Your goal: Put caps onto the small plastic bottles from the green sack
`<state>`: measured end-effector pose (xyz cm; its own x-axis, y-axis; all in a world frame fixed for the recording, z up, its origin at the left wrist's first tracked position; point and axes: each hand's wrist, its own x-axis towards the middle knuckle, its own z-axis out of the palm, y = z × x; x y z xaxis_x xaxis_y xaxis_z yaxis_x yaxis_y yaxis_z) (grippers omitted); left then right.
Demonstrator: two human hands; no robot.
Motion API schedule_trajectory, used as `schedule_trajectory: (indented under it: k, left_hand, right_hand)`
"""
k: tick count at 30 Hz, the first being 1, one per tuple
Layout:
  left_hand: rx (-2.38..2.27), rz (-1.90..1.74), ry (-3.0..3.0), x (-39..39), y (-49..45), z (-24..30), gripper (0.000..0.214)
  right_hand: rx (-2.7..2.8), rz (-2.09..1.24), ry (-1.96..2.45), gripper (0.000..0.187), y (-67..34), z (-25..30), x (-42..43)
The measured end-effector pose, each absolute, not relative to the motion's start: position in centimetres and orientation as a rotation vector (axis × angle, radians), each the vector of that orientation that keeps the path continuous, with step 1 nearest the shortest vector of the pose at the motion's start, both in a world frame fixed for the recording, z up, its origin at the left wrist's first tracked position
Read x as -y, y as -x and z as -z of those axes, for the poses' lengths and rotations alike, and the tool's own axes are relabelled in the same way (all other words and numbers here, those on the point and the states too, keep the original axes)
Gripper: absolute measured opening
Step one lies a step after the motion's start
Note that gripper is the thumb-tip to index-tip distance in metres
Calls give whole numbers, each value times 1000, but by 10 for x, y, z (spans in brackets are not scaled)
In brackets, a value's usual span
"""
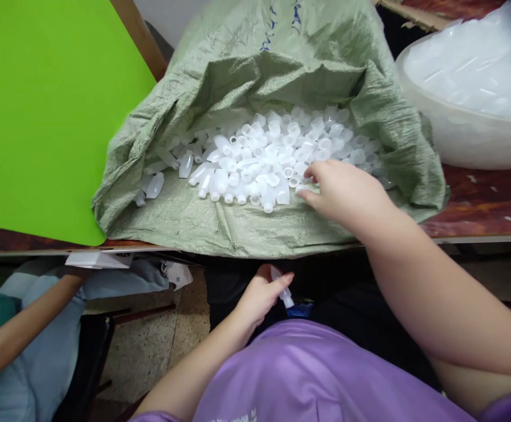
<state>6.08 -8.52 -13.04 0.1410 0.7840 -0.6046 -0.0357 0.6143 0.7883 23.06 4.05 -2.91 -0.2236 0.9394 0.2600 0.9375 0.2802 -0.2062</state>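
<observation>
A green woven sack (247, 70) lies open on the table, and a heap of small white plastic bottles (264, 155) fills its mouth. My right hand (343, 193) reaches into the sack at the heap's right edge, fingers curled and touching a bottle there. What those fingers grip is hidden. My left hand (262, 296) is down at my lap below the table edge, closed around one small white bottle (283, 290) with its neck pointing down and to the right.
A bright green board (40, 111) covers the table's left side. A big translucent tub (470, 140) of clear plastic pieces stands at the right. Another person's forearm (22, 328) and pale blue clothing show at lower left, below the table edge (479, 239).
</observation>
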Motion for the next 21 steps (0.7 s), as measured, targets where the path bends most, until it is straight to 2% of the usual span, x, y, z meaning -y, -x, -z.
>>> schedule_trajectory:
  k: [6, 10, 13, 16, 21]
  left_hand:
    - [-1166, -737, -695, 83, -62, 128, 56]
    - [-1071, -620, -574, 82, -61, 122, 42]
    - [-1024, -636, -440, 82, -57, 116, 37]
    - [-913, -636, -391, 82, -55, 111, 35]
    - [-850, -565, -385, 81, -61, 107, 35]
  right_hand:
    - [2361, -6, 1721, 23, -226, 44, -46]
    - [2210, -209, 1599, 33, -234, 30, -23]
    - [2228, -456, 1251, 42, -245, 24, 17]
    - [2397, -717, 876, 34, -252, 38, 60]
    - [2273, -759, 960, 34, -257, 82, 95]
